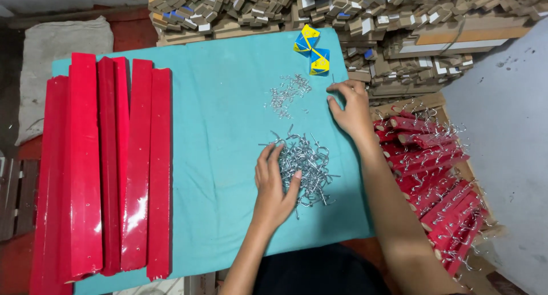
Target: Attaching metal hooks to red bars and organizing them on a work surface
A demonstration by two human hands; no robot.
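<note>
Long red bars (108,163) lie side by side along the left of the teal-covered worktop (222,106). The left hand (274,183) rests flat, fingers spread, on a heap of metal hooks (308,163). Beyond it lies a scatter of small screws (288,92), and the right hand (349,109) pinches one at its edge. Hooked red pieces (436,175) fill a box at far right.

Bare teal cloth (222,118) mid-table gives free room — red bars (108,163) block left, hook pile (305,166) center-right.
</note>
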